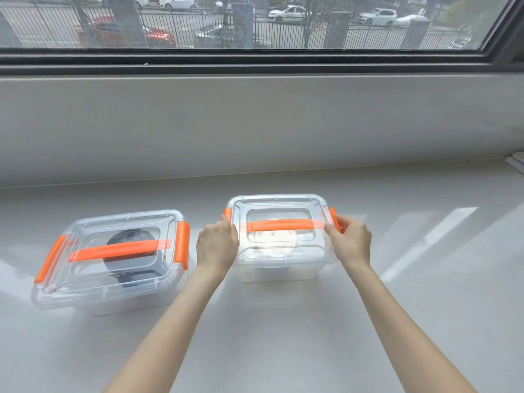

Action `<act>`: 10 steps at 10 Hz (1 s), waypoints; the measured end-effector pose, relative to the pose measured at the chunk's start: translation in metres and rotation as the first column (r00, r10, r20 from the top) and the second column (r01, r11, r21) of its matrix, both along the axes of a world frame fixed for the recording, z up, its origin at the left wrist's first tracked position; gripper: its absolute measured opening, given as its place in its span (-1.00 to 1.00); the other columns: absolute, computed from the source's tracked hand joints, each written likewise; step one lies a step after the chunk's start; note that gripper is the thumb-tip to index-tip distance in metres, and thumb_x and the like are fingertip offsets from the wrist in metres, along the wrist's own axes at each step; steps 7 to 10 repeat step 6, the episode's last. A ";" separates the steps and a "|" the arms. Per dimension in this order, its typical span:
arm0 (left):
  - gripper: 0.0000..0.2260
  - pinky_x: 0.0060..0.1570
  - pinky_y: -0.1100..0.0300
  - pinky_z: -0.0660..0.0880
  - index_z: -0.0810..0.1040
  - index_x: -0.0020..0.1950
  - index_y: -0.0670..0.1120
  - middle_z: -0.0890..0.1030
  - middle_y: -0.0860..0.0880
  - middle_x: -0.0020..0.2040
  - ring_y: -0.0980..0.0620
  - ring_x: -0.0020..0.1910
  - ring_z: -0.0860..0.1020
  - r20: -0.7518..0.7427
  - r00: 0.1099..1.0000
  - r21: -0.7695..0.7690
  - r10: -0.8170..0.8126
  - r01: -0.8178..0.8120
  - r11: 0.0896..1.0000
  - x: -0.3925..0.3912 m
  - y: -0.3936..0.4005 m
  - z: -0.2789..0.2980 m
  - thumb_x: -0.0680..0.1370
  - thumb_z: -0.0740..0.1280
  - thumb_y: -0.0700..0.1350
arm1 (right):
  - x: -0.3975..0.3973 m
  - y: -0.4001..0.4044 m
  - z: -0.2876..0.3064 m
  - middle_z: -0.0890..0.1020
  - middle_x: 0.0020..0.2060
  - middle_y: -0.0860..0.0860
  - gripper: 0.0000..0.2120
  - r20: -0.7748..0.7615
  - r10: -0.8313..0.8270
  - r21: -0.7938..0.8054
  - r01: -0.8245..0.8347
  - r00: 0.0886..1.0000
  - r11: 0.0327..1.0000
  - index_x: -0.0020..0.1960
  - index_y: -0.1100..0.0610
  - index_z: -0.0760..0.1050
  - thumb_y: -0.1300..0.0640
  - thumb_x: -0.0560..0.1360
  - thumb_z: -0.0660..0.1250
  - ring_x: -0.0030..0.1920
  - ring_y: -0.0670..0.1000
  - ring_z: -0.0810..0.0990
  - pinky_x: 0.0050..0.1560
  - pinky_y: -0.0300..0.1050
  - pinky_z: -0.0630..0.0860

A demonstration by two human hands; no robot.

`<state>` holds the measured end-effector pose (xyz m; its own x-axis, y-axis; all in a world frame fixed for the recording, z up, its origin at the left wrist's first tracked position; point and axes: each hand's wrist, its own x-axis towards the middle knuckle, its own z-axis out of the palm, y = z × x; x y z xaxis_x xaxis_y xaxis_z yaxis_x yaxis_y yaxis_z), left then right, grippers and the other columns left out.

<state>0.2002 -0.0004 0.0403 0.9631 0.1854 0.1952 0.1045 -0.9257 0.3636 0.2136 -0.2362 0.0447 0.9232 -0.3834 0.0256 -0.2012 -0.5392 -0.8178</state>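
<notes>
left hand (217,245) and right hand (351,239) each grip an end of the right clear box (280,265).

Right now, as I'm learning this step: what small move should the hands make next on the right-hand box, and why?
Probably swing both orange latches together: the left hand and right hand each grip one on the right box, whose lid sits flat. Opening or closing, I cannot tell.

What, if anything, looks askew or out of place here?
Only the left box sits skewed, turned at an angle to the wall; the right box sits square. Nothing looks spilled or broken.
</notes>
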 end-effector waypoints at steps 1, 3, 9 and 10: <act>-0.71 -0.17 -0.04 0.41 0.47 0.12 -0.28 0.63 -0.33 -0.13 -0.30 -0.10 0.56 0.005 1.000 -0.014 0.003 -0.003 1.000 0.000 0.000 -0.001 0.57 0.07 -0.15 | -0.001 0.008 -0.001 0.58 -0.38 0.17 -0.73 0.029 0.048 -0.265 -0.038 0.998 0.964 0.18 0.12 0.55 0.19 0.52 0.21 -0.27 0.20 0.46 -0.23 -0.08 0.34; -0.68 -0.18 -0.04 0.42 0.41 0.24 -0.25 0.64 -0.31 -0.14 -0.30 -0.10 0.57 0.007 1.000 -0.012 0.020 -0.020 1.000 -0.004 -0.002 -0.006 0.58 0.05 -0.14 | 0.000 0.012 0.002 0.59 -0.36 0.25 -0.66 0.013 0.138 -0.511 -0.112 0.990 0.852 0.22 0.11 0.51 0.30 0.53 0.12 -0.28 0.29 0.49 -0.27 -0.01 0.36; -0.71 -0.13 0.03 0.39 0.44 0.09 -0.27 0.61 -0.30 -0.02 -0.28 0.02 0.54 -0.171 0.985 -0.107 -0.023 0.005 0.994 -0.005 0.001 0.008 0.57 0.09 -0.09 | 0.006 0.020 0.009 0.58 0.03 0.28 -0.74 -0.123 0.088 -0.549 -0.142 0.988 0.824 0.16 0.33 0.39 0.28 0.52 0.10 0.04 0.28 0.53 -0.12 0.00 0.40; -0.71 -0.13 0.03 0.39 0.44 0.09 -0.27 0.61 -0.30 -0.02 -0.28 0.02 0.54 -0.171 0.985 -0.107 -0.023 0.005 0.994 -0.005 0.001 0.008 0.57 0.09 -0.09 | 0.006 0.020 0.009 0.58 0.03 0.28 -0.74 -0.123 0.088 -0.549 -0.142 0.988 0.824 0.16 0.33 0.39 0.28 0.52 0.10 0.04 0.28 0.53 -0.12 0.00 0.40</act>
